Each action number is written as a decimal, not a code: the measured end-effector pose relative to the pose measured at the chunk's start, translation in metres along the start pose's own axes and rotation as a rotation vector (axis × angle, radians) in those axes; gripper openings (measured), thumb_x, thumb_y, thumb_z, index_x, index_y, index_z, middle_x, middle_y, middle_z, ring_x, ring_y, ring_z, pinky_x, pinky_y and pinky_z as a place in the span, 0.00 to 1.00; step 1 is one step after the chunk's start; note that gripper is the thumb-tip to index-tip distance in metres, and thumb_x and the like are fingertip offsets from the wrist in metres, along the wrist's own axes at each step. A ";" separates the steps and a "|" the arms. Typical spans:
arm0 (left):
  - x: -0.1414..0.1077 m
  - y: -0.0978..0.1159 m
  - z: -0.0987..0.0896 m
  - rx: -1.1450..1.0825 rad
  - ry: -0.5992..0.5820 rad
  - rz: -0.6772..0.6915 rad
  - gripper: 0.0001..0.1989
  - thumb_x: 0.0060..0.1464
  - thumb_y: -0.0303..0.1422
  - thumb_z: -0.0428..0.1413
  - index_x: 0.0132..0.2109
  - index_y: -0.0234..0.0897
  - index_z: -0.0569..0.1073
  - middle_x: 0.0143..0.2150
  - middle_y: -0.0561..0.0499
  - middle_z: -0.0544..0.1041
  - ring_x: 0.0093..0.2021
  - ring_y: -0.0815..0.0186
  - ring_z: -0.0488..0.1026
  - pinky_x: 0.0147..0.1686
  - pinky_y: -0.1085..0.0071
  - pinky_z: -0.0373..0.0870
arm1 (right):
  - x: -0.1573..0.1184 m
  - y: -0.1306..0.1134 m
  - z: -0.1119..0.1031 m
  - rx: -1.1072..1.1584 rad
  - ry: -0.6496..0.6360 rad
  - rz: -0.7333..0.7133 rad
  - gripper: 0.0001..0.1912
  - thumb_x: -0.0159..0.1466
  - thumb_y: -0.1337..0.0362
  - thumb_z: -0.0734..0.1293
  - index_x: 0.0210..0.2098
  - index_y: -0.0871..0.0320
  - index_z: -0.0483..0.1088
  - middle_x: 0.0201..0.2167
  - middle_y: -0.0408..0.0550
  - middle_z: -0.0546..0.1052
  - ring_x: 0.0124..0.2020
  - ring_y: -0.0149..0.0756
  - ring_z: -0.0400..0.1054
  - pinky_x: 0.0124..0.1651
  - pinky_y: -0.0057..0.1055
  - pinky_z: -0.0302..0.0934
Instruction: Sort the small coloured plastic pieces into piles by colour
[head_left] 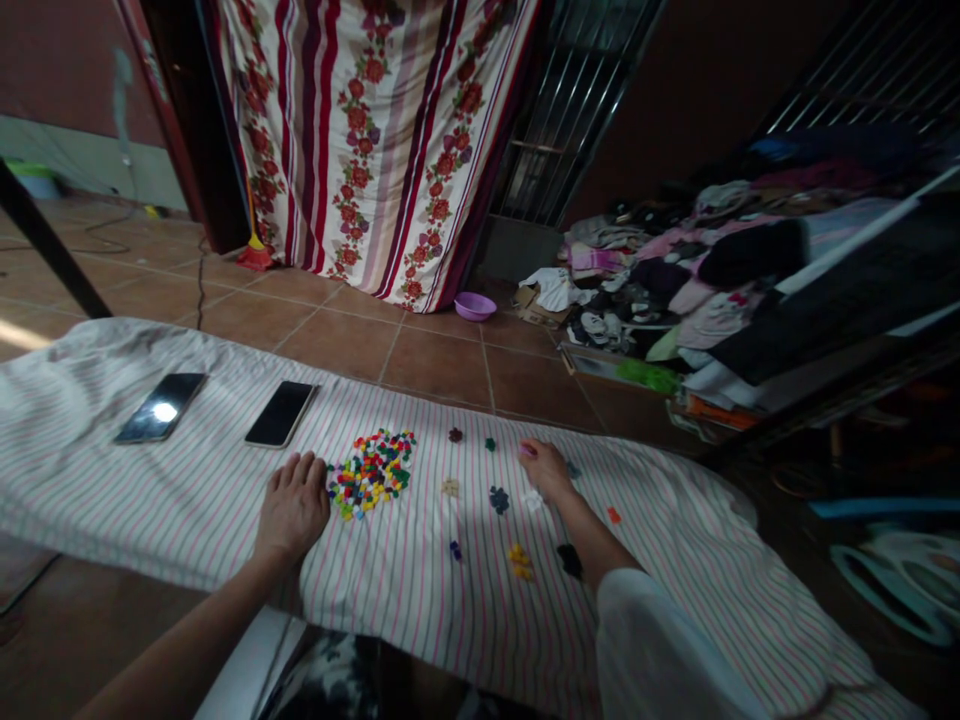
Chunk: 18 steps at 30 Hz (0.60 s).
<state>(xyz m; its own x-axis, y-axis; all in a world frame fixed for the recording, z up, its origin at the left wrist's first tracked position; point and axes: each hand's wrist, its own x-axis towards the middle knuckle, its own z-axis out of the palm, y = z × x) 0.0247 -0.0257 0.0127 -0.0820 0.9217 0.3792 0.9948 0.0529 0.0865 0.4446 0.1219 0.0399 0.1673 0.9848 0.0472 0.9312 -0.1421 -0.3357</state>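
Note:
My left hand (295,505) lies flat on the striped cloth (375,580), palm down, its fingers beside a mixed pile of small coloured cubes (371,470). Over at the right, the fingertips of my right hand (549,470) are pinched at a small pink cube (528,451) close to the cloth. Sorted groups lie around that hand: dark red pieces (455,435), green ones (490,444), beige (450,487), dark grey (499,499), white (532,499), blue (455,550), yellow (519,562), black (569,560) and orange (614,515). Greyish pieces (573,469) are partly hidden behind my right hand.
Two phones, one with a glare spot (161,408) and one dark (281,414), lie on the cloth at left. Beyond stand a floral curtain (375,150), a purple basin (475,306), a broom (256,255) and a heap of clothes (675,250).

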 end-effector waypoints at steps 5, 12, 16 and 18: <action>0.000 0.001 -0.004 -0.058 -0.009 -0.012 0.18 0.59 0.30 0.46 0.53 0.36 0.73 0.58 0.38 0.73 0.62 0.49 0.64 0.57 0.52 0.62 | -0.001 -0.001 0.002 0.010 0.014 -0.030 0.15 0.59 0.67 0.67 0.46 0.56 0.77 0.40 0.50 0.79 0.43 0.37 0.73 0.47 0.28 0.62; 0.001 0.002 -0.005 -0.083 -0.026 -0.034 0.17 0.60 0.30 0.45 0.52 0.35 0.72 0.59 0.38 0.72 0.63 0.49 0.63 0.58 0.52 0.60 | -0.003 -0.016 -0.010 -0.076 0.062 -0.035 0.15 0.63 0.65 0.64 0.48 0.59 0.76 0.45 0.55 0.78 0.46 0.40 0.72 0.48 0.30 0.62; 0.001 0.002 -0.005 -0.075 -0.029 -0.034 0.17 0.60 0.30 0.44 0.51 0.35 0.71 0.58 0.39 0.72 0.63 0.49 0.63 0.58 0.53 0.60 | -0.005 -0.054 -0.016 0.010 0.075 -0.150 0.14 0.63 0.66 0.64 0.46 0.58 0.77 0.44 0.54 0.78 0.42 0.38 0.73 0.47 0.30 0.63; 0.001 0.002 -0.006 -0.080 -0.022 -0.030 0.17 0.60 0.30 0.45 0.52 0.35 0.71 0.58 0.39 0.72 0.63 0.49 0.63 0.58 0.53 0.59 | -0.012 -0.083 -0.013 0.115 0.029 -0.259 0.13 0.62 0.67 0.64 0.44 0.57 0.77 0.42 0.52 0.79 0.40 0.37 0.73 0.46 0.30 0.63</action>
<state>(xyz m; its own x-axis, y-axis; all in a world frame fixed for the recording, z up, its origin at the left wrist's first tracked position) 0.0264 -0.0268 0.0184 -0.1097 0.9284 0.3549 0.9839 0.0507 0.1715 0.3697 0.1206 0.0797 -0.0605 0.9833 0.1718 0.9016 0.1277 -0.4133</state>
